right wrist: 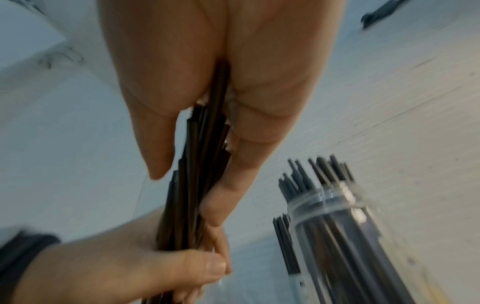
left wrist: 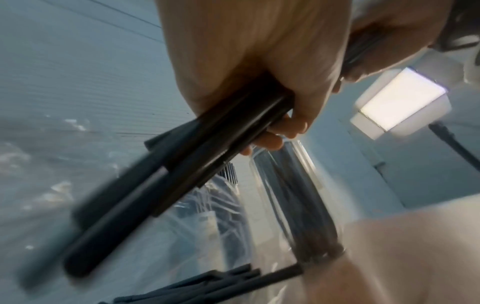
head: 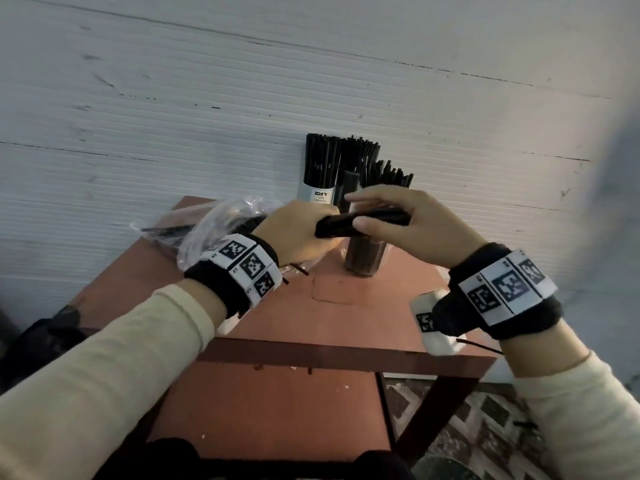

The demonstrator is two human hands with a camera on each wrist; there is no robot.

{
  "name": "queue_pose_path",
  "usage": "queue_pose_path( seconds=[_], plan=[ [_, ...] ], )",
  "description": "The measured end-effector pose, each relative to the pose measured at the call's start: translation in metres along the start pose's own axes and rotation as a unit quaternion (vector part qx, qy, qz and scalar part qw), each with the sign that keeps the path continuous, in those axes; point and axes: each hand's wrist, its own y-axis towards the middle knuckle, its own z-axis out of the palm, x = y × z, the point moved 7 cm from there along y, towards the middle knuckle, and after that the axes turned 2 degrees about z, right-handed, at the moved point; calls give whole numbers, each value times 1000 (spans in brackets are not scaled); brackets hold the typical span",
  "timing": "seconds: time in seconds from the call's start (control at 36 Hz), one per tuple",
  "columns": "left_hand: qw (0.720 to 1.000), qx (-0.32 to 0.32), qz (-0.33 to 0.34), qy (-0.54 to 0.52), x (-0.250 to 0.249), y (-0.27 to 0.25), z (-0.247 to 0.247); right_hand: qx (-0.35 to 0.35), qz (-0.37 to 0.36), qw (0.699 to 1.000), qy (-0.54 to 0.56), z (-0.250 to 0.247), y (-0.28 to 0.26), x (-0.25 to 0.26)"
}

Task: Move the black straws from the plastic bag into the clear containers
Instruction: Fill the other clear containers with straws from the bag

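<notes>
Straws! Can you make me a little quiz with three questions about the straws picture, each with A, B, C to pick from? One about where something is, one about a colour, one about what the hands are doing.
1. Where is the plastic bag?
A. On the table, by the left hand
B. On the floor
C. Inside a container

2. What colour is the table?
A. Green
B. Reddish brown
C. Yellow

3. What are the hands doing with the bunch of straws?
A. Both hold it
B. Only the left hand holds it
C. Neither touches it

Answers:
1 A, the bag lies on the table's far left part, just beyond the left hand.
2 B, the bare tabletop is reddish brown.
3 A, the left hand grips one end and the right hand pinches the bunch above the near container.
</notes>
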Motion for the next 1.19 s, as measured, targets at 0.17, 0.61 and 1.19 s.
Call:
queue_pose_path(
  seconds=[0.17,0.61,1.19],
  plan=[
    [972,-3,-73,-223,-10,11,10,-200,-73,974,82,-50,-3,27],
    [892,18,-114,-436,-22,13,50,-105,-82,989,-70,5,25,15],
    [905,118,-146,-381,-28,10,60,-236,-4,967,96,-20,14,-12]
  ],
)
